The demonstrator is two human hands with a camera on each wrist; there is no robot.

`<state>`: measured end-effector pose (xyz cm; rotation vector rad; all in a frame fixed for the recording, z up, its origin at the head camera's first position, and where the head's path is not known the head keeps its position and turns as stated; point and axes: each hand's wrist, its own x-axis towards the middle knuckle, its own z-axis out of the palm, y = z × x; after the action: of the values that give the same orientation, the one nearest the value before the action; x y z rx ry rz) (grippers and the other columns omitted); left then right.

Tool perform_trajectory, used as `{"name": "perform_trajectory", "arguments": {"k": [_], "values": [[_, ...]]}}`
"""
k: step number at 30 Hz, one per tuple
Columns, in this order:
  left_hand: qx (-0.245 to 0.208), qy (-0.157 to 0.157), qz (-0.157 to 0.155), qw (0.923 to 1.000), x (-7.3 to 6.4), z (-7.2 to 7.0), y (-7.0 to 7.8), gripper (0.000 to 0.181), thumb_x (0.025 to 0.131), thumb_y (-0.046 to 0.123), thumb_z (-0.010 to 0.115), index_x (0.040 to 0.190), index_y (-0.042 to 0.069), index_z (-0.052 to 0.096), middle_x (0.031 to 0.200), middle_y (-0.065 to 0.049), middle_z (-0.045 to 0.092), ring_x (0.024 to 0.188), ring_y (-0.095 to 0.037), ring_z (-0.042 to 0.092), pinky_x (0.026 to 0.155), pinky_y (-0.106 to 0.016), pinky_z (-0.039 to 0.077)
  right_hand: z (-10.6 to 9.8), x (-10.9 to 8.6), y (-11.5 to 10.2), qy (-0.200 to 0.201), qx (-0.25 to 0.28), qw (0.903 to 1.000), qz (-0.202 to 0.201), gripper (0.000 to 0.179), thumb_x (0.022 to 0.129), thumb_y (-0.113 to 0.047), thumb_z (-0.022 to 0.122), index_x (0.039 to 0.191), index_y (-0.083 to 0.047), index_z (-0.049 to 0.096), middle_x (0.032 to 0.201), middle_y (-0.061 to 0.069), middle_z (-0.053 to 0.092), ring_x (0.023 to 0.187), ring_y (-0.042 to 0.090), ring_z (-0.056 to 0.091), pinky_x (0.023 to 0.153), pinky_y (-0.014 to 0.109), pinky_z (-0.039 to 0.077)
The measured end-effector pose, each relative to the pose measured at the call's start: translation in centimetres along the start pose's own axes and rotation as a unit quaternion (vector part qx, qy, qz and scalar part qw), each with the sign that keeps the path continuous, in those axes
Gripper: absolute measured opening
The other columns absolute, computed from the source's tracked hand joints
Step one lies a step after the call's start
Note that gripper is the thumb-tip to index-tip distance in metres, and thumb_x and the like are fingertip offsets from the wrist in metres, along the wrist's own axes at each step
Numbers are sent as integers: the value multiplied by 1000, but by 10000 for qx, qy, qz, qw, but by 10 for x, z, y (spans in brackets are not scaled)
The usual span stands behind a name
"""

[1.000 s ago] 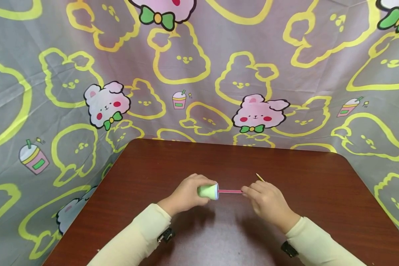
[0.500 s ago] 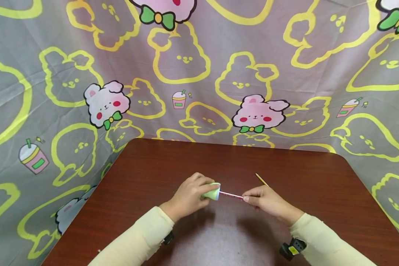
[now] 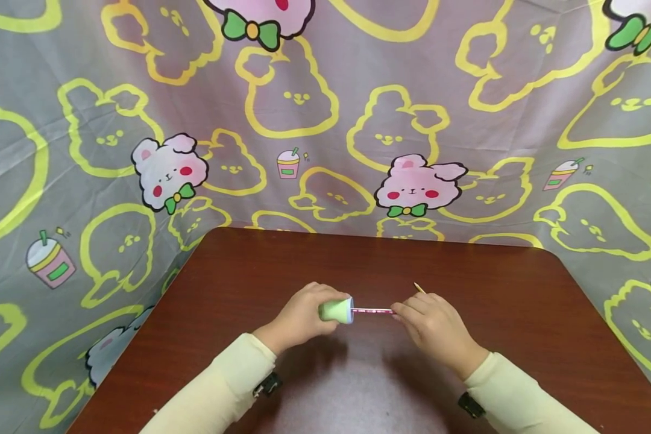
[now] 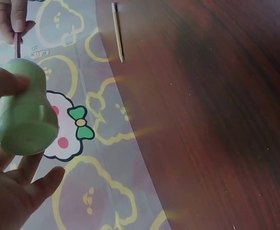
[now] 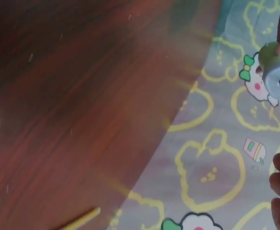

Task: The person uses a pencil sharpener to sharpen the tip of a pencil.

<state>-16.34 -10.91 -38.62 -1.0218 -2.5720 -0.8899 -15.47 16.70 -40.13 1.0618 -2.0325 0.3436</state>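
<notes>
Grey cloth (image 3: 336, 154) with yellow animal outlines hangs behind a dark red-brown desk (image 3: 282, 259). Watching through the cameras, I see both hands busy just above the near half of the desk. The left hand (image 3: 298, 316) grips a green waisted object (image 3: 334, 310), thumb and fingers around its body, its pale blue end turned toward the other hand. The right hand (image 3: 436, 331) pinches the far end of a slim red-and-white stick (image 3: 371, 311), so the stick spans the gap between the hands, roughly level. From the right wrist I can make out its other end entering a hole in the pale blue face. Beyond the right hand, a yellow pencil (image 4: 118, 36) lies on the desk, partly hidden by that hand in the head view. Further out, I see cream sleeves (image 3: 211, 386) and black wrist devices (image 3: 471, 405).
</notes>
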Motion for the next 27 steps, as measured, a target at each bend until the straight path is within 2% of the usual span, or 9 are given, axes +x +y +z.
{"name": "perform_trajectory", "arguments": {"k": [6, 9, 11, 15, 17, 18, 20, 25, 27], "values": [[445, 305, 501, 9973, -3, 3, -3, 46, 66, 7, 79, 111, 11, 73, 103, -1, 70, 94, -17, 58, 80, -28, 49, 4, 0, -8, -204, 530, 9969, 553, 28, 98, -24, 54, 83, -8, 71, 72, -4, 64, 64, 11, 57, 57, 29, 47], [861, 512, 918, 9907, -5, 6, -4, 46, 64, 7, 81, 110, 12, 74, 102, -1, 70, 93, -17, 58, 79, -27, 50, 0, 2, -10, -1128, 1370, 9712, 1591, 11, 90, -16, 67, 85, -9, 74, 76, -6, 68, 69, 6, 60, 60, 28, 50], [1109, 635, 1196, 9846, -6, 6, -3, 47, 62, 7, 82, 108, 12, 74, 102, -2, 69, 92, -17, 58, 78, -27, 50, -5, 5, -9, -1898, 2191, 9251, 2452, 8, 82, -9, 72, 89, -6, 75, 75, -5, 68, 67, 6, 59, 60, 27, 49], [1329, 798, 1616, 9746, -4, 8, -3, 48, 61, 5, 83, 107, 14, 75, 103, -3, 69, 92, -18, 58, 79, -28, 50, -10, 9, -3, -2782, 3909, 7790, 4036, 17, 90, -10, 63, 95, 4, 72, 66, -1, 58, 60, 6, 49, 55, 24, 44], [1361, 783, 1646, 9738, -3, 8, -2, 48, 61, 5, 82, 107, 14, 75, 103, -3, 69, 92, -18, 58, 80, -29, 50, -11, 9, -1, -2901, 4067, 7557, 4235, 18, 90, -10, 62, 96, 6, 70, 63, -1, 52, 59, 7, 47, 54, 23, 42], [1366, 737, 1591, 9750, -2, 8, -2, 48, 62, 6, 82, 108, 15, 74, 103, -3, 69, 93, -18, 58, 80, -29, 50, -11, 9, 0, -2914, 3998, 7597, 4220, 19, 90, -11, 62, 97, 5, 70, 65, -1, 55, 60, 7, 48, 55, 24, 42], [1329, 617, 1375, 9796, -1, 8, -2, 48, 63, 8, 82, 110, 14, 73, 104, -2, 69, 93, -18, 58, 81, -29, 50, -11, 9, 0, -2899, 3492, 7995, 3933, 19, 91, -14, 62, 100, 1, 71, 71, -1, 60, 63, 6, 49, 57, 25, 43], [825, 287, 485, 9950, -1, 6, -3, 48, 68, 11, 80, 114, 14, 71, 106, 1, 68, 97, -17, 58, 83, -30, 50, -9, 4, -3, -2059, 1442, 9417, 2235, 24, 84, -22, 71, 105, -11, 72, 88, -5, 67, 71, 7, 56, 63, 30, 47], [489, 174, 202, 9984, -1, 5, -4, 48, 68, 9, 79, 115, 13, 71, 105, 1, 69, 97, -17, 58, 83, -30, 49, -6, 2, -3, -1365, 652, 9797, 1317, 21, 89, -28, 66, 101, -12, 72, 84, -6, 66, 71, 9, 57, 64, 32, 48]]}}
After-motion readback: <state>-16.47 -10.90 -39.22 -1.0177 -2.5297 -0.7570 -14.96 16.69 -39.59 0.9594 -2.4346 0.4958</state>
